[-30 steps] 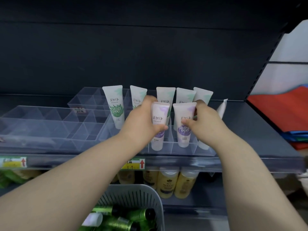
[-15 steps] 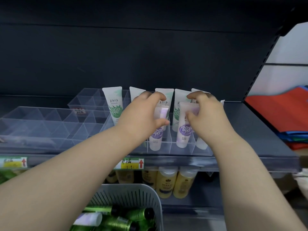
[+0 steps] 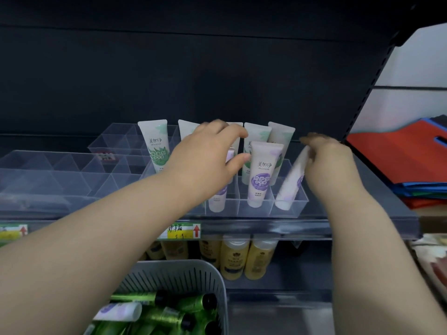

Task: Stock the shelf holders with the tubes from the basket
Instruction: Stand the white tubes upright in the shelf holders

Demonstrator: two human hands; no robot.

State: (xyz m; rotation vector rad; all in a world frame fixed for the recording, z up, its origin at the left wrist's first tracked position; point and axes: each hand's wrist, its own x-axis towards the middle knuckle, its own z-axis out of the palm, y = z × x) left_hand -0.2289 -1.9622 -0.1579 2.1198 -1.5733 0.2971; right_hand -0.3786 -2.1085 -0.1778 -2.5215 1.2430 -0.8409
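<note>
White tubes with purple labels stand in the front row of a clear shelf holder (image 3: 294, 210), and green-labelled tubes (image 3: 154, 146) stand behind them. My left hand (image 3: 212, 158) grips the top of the left purple tube (image 3: 219, 199) in its slot. The middle purple tube (image 3: 262, 175) stands upright and untouched. My right hand (image 3: 326, 163) pinches the top of a tilted purple tube (image 3: 290, 187) whose cap sits in the rightmost front slot. A grey basket (image 3: 215, 274) below holds several green tubes (image 3: 169, 315) and one white-purple tube (image 3: 118, 310).
Clear divider trays (image 3: 60, 175) with no tubes in them sit on the shelf to the left. Yellow bottles (image 3: 234, 257) line the lower shelf behind a price tag (image 3: 183, 230). Red folded bags (image 3: 399, 163) lie beyond the shelf's right end.
My right hand let go of the middle purple tube and moved right onto the leaning tube at the holder's end. My left hand stayed on the left purple tube.
</note>
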